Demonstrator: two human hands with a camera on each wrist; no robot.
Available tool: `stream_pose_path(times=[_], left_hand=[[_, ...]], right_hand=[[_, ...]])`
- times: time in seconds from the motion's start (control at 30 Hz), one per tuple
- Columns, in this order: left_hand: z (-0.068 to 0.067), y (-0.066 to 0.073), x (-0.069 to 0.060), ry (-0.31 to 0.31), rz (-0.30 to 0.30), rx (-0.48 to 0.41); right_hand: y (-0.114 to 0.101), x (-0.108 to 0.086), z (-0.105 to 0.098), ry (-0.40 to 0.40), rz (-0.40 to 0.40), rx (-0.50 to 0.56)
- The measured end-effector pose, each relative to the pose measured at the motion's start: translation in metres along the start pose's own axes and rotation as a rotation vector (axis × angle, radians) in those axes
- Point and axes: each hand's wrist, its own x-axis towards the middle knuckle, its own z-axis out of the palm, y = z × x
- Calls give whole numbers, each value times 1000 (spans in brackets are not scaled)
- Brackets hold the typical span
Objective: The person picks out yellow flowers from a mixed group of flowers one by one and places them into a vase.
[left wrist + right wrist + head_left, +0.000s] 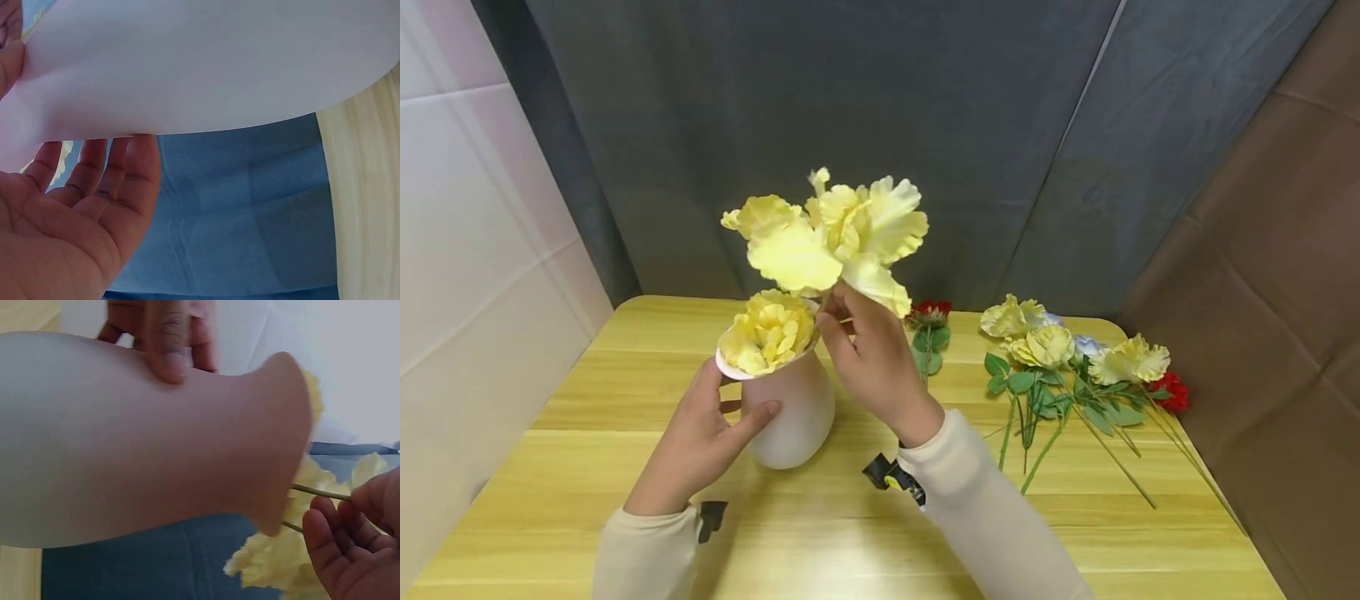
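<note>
A white vase (790,417) with a flared rim stands on the table, a full yellow flower (767,333) showing at its mouth. My left hand (700,433) grips the vase by its neck, thumb on the near side; in the left wrist view the fingers (140,181) press against its wall. Above the rim my right hand (880,358) pinches the stem (322,492) of a yellow artificial flower with large ruffled petals (842,233). In the right wrist view that stem runs past the rim into the vase mouth; its lower end is hidden.
On the right of the wooden table (865,533) lie several yellow flowers (1045,346), pale blue ones and a red flower (1172,392), their long stems pointing forward. A separate red flower (931,310) lies behind my right hand. Grey cloth (850,100) hangs behind the table.
</note>
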Motion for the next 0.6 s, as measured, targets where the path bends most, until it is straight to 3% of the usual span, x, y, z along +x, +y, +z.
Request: stream_pose_path(times=[0.03,0.27,0.47,0.57,0.6], left_hand=[[-2,7,-1,-1,-2,12],[-1,7,-1,-9,-4,11],[-1,7,-1,-3,0,-2],[-1,6,-2,-1,-3,-11],[-1,6,-2,0,-3,-10]], right_hand=[[-2,-1,-2,-4,-10,-2],[10,-10,5,-35,-9,39],[8,-10,7,41,65,123],[4,-9,8,57,102,67],[4,-10,9,33,59,-40]])
